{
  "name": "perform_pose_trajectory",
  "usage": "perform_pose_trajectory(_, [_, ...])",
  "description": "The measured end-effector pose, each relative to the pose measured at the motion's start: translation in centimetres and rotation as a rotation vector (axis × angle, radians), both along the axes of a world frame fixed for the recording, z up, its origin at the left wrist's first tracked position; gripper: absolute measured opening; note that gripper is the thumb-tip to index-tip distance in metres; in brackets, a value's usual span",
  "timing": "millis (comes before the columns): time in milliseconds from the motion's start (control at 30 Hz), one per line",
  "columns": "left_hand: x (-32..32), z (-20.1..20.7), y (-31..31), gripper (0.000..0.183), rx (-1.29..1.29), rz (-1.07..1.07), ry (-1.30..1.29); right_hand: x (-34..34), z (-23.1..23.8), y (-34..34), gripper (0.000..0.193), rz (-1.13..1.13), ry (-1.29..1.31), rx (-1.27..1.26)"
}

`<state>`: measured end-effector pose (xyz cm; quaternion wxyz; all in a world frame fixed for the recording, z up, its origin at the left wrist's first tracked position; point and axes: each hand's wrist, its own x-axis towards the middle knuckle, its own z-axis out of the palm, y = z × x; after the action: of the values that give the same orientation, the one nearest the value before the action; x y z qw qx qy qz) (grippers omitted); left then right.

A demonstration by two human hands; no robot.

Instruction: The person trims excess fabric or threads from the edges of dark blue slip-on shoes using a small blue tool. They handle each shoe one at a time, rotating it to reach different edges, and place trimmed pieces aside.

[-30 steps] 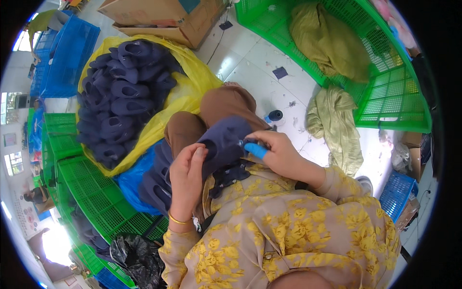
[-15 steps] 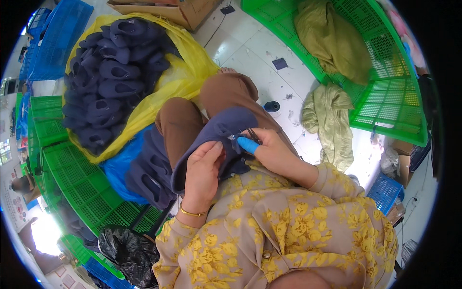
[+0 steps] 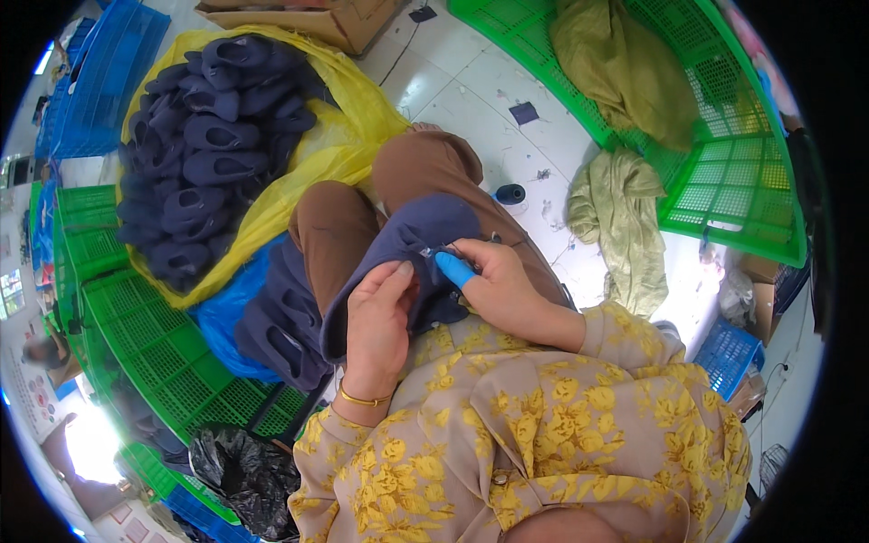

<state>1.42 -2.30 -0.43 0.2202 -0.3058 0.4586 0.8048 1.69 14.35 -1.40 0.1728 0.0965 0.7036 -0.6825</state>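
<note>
Across my lap lies a navy felt slipper (image 3: 421,222), its rounded end over my right thigh. My left hand (image 3: 378,303) is closed, with thumb and fingers pinching the slipper's near edge. My right hand (image 3: 493,281), a blue cover on its thumb, pinches at the slipper's opening, where a small pale bit shows. Dark thin parts of what look like thread snips (image 3: 495,238) poke out by the right fingers; most of that tool is hidden. More navy slippers (image 3: 276,330) rest by my left leg, on blue plastic (image 3: 226,330).
A yellow sack (image 3: 362,109) heaped with navy slippers (image 3: 217,136) stands at the far left. Green crates (image 3: 154,335) flank me, one (image 3: 742,204) at right holding olive cloth (image 3: 625,77). A dark thread spool (image 3: 510,195) is on the floor, and a black bag (image 3: 240,471) sits near left.
My right hand has shifted slightly left, its fingers closer to the slipper's edge. Less of the dark snips shows. My left hand stays nearly in place.
</note>
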Motion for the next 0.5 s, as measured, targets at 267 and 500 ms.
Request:
perform_pose_trajectory(267, [0.2, -0.2, 0.0, 0.011, 0.011, 0.028, 0.007, -0.3, 0.7, -0.1, 0.015, 0.012, 0.084, 0.130])
perform_pose_trajectory(500, [-0.2, 1.2, 1.0, 0.010, -0.043, 0.018, 0.050, -0.5, 0.9, -0.1, 0.013, 0.032, 0.115, 0.177])
